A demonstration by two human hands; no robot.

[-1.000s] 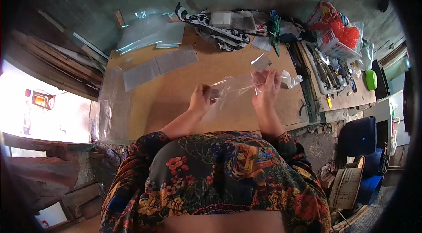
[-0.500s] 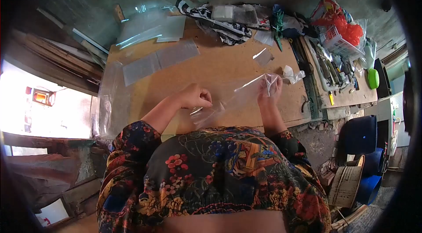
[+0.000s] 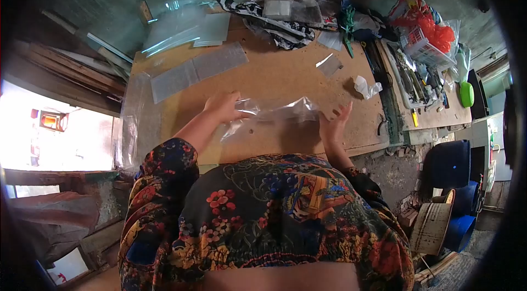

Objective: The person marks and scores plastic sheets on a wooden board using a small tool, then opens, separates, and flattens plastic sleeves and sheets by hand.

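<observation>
Between my hands a clear plastic film (image 3: 280, 111) stretches across the wooden board, creased and shiny. My left hand (image 3: 224, 107) grips its left end, fingers closed on it. At the right end of the film is my right hand (image 3: 335, 123), its fingers apart and pointing up, the film's edge beside the thumb. A crumpled white scrap (image 3: 366, 88) lies beyond my right hand, and a small clear piece (image 3: 329, 65) lies farther back. Behind my left hand rests a long translucent strip (image 3: 200, 71).
Stacked clear sheets (image 3: 174, 36) lie at the back left, near a black-and-white cloth (image 3: 282, 35). On the right are a tray of tools (image 3: 409, 80), a white basket (image 3: 427, 52) with red plastic, a green object (image 3: 466, 94) and a yellow-handled tool (image 3: 415, 118).
The film has moved down onto the board and lies more level. My left hand has shifted left and slightly away from me; my right hand has lowered and its fingers have spread.
</observation>
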